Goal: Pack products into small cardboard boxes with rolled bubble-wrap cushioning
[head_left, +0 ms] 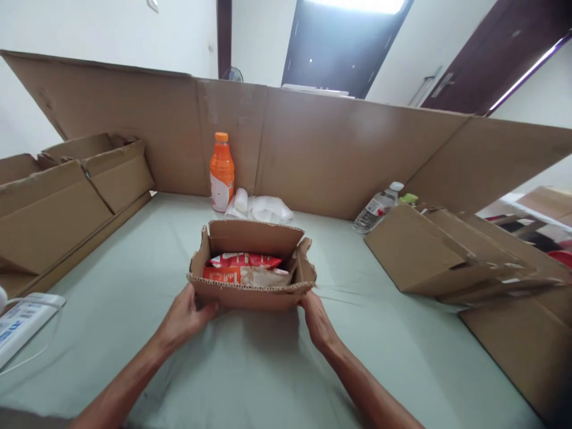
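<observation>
We observed a small open-topped brown corrugated cardboard box (251, 275) with ragged cut edges at mid-tabletop, on the pale green tabletop (268, 369). Our left hand (183, 319) and right hand (318, 322) pressed its near corners, fingers curled against the cardboard, enclosing nothing else. Inside lay red-and-orange snack packets (245, 269); their print was unreadable. Behind stood an orange-capped orange drink bottle (221, 173), label illegible, beside crumpled clear plastic bags (261, 210).
</observation>
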### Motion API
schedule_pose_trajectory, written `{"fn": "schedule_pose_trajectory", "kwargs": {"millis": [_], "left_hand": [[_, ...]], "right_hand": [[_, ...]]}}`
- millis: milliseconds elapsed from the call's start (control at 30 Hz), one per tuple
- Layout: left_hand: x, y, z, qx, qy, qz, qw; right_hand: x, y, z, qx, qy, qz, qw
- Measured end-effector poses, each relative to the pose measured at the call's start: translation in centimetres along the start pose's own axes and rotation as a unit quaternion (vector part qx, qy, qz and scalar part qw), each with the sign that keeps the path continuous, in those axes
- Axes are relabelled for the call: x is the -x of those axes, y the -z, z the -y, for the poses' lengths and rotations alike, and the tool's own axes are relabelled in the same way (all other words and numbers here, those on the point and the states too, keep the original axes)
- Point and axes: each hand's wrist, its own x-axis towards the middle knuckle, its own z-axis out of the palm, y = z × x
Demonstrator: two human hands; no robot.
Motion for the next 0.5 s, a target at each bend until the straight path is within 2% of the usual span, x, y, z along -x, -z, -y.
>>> {"fn": "schedule_pose_trajectory", "kwargs": {"millis": [133,200,300,400,500], "left_hand": [[-4.1,-0.2,0.4,0.007,0.012,-0.047,0.999],[-4.5,-0.6,1.3,-0.009,0.012,-0.08,0.997],[-4.0,-1.4,2.5,-0.027,-0.002,-0.107,0.994],[-3.7,-1.9,3.0,-0.037,-0.012,-0.125,0.991],[-3.8,-2.2,3.3,-0.047,-0.005,-0.135,0.99]], "right_hand": [[-3.2,-0.4,-1.8,0.01,0.005,-0.018,1.0],[-4.0,0.4,-2.5,0.042,0.012,-0.007,0.999],[-6.0,2.7,-2.3,0.106,0.03,-0.017,0.994],[-10.7,4.9,-0.7,0.174,0.091,-0.04,0.98],[-17.8,4.4,1.8,0.241,0.185,-0.013,0.953]]}}
